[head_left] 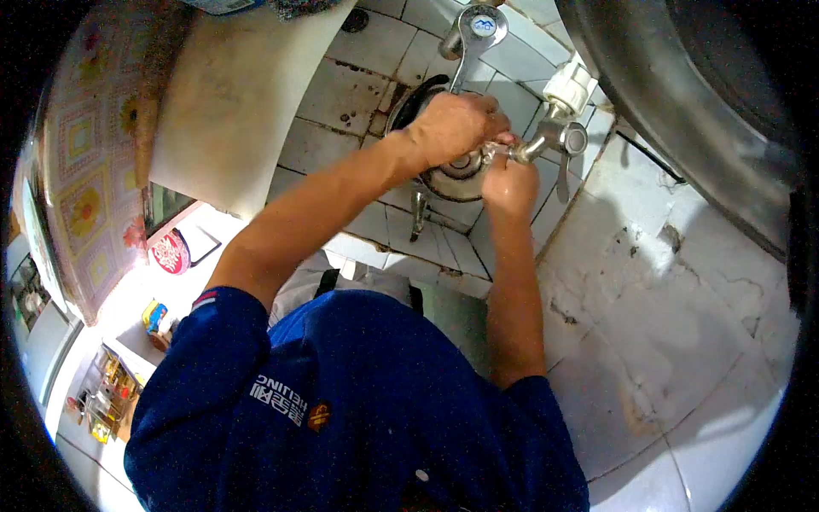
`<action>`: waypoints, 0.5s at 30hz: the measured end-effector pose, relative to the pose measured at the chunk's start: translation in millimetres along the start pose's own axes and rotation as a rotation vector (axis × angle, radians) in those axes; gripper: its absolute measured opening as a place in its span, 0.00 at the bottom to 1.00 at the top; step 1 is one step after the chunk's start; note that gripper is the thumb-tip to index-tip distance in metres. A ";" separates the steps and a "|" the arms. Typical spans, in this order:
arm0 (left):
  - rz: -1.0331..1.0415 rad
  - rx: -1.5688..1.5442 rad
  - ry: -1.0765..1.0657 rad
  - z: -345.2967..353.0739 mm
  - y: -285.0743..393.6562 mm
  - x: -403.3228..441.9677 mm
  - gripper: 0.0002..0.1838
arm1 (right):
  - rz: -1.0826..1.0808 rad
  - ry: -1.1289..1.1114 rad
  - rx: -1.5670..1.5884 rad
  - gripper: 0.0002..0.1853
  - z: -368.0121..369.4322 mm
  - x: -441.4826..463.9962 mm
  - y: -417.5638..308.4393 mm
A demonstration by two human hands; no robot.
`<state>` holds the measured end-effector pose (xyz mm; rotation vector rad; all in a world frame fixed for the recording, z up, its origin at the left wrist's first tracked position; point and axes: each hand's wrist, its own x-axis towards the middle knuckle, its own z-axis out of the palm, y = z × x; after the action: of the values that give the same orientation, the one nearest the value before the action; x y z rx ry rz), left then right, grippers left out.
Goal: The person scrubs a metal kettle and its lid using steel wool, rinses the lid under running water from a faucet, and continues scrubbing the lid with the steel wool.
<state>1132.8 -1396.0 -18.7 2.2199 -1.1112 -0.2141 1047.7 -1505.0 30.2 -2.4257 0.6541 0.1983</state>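
Note:
Both of my hands meet below a metal tap (553, 139) that juts from a white plastic fitting (570, 88). My left hand (459, 128) reaches in from the left, its fingers curled near the tap's spout. Close against it, my right hand (510, 183) has its fingers closed just under the spout. Water seems to run at the fingertips; anything small between them is hidden. A round metal pot or lid (456, 183) lies beneath the hands. Above my left hand, a chrome lever tap (480, 26) with a blue mark points down.
A large metal vessel (657, 111) curves across the upper right. White tiles (648, 341) cover the right side. At the left are a pale board (230, 94) and a flower-patterned cloth (85, 154). A small tap (418, 213) hangs below the round metal piece.

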 end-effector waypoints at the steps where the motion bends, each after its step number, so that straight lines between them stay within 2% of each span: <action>1: -0.001 -0.006 -0.001 1.5 -3.5 -0.4 0.13 | -0.004 0.007 0.018 0.15 -3.6 -1.7 1.6; 3: 0.101 -0.065 -0.021 1.8 -15.5 -1.0 0.13 | -0.012 0.022 0.037 0.15 -6.0 -1.2 8.0; 4: 0.002 -0.117 -0.063 2.8 -19.2 -2.9 0.15 | -0.052 0.079 -0.056 0.16 -3.1 -1.9 15.2; 5: 0.004 -0.116 -0.064 6.2 -18.5 -5.5 0.15 | -0.092 0.137 -0.149 0.16 -1.5 -2.2 18.9; 7: -0.163 -0.127 0.038 9.4 -13.2 -12.7 0.16 | -0.090 0.195 -0.185 0.16 2.0 -6.6 13.7; 9: -0.219 -0.148 0.084 28.0 -12.4 -20.9 0.16 | -0.093 0.247 -0.219 0.15 6.4 -9.3 11.7; 11: -0.523 -0.431 0.370 44.1 -4.6 -32.8 0.07 | -0.128 0.469 0.034 0.15 11.0 -9.3 15.0; 12: -0.579 -0.540 0.401 45.1 6.1 -40.3 0.09 | -0.011 0.407 0.055 0.15 5.4 -15.1 1.6; 13: -0.577 -0.544 0.398 44.3 16.1 -45.2 0.09 | -0.007 0.409 0.052 0.15 7.0 -15.7 5.8; 14: -0.627 -0.739 0.457 42.8 24.0 -48.1 0.11 | -0.042 0.430 0.061 0.16 11.5 -14.5 14.0; 15: -0.642 -0.776 0.501 50.8 23.1 -50.5 0.14 | -0.080 0.449 0.073 0.17 17.3 -12.6 21.0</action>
<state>1064.9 -1391.3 -51.1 1.6874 0.0114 -0.2745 1026.5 -1504.0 9.0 -2.4345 0.7374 -0.4086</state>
